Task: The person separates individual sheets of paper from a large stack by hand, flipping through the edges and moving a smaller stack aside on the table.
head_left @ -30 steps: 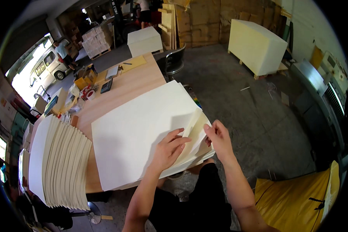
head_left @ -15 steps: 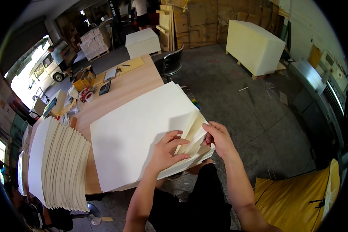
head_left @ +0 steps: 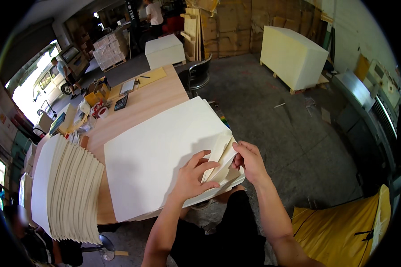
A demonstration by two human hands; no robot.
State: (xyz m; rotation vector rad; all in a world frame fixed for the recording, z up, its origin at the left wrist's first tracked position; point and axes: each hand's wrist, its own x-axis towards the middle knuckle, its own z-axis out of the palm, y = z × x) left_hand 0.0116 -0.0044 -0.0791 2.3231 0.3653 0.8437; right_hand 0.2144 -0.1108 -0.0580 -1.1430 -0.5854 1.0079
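A stack of large white paper sheets (head_left: pixel 151 153) lies on the wooden table in front of me, its near right corner curled up and fanned. My left hand (head_left: pixel 194 175) rests at that corner with thumb and fingers spread, touching the lifted sheets. Between thumb and forefinger, my right hand (head_left: pixel 249 163) pinches the edge of the curled sheets; its other fingers are bent in. To the left stands a second, tall pile of sheets (head_left: pixel 73 191), bowed and layered in several bundles.
On the wooden table (head_left: pixel 160 91) lie a calculator (head_left: pixel 121 102), a clipboard (head_left: pixel 127 86), tape rolls (head_left: pixel 103 111) and a yellow box (head_left: pixel 96 92). Beyond are a black chair (head_left: pixel 199 75) and palletised white stacks (head_left: pixel 294 58). A yellow cover (head_left: pixel 338 229) is at right; people stand at left and back.
The curled corner sheets have shifted a little, with narrower folds between my hands. My right hand has moved slightly. In the background, two people have changed position.
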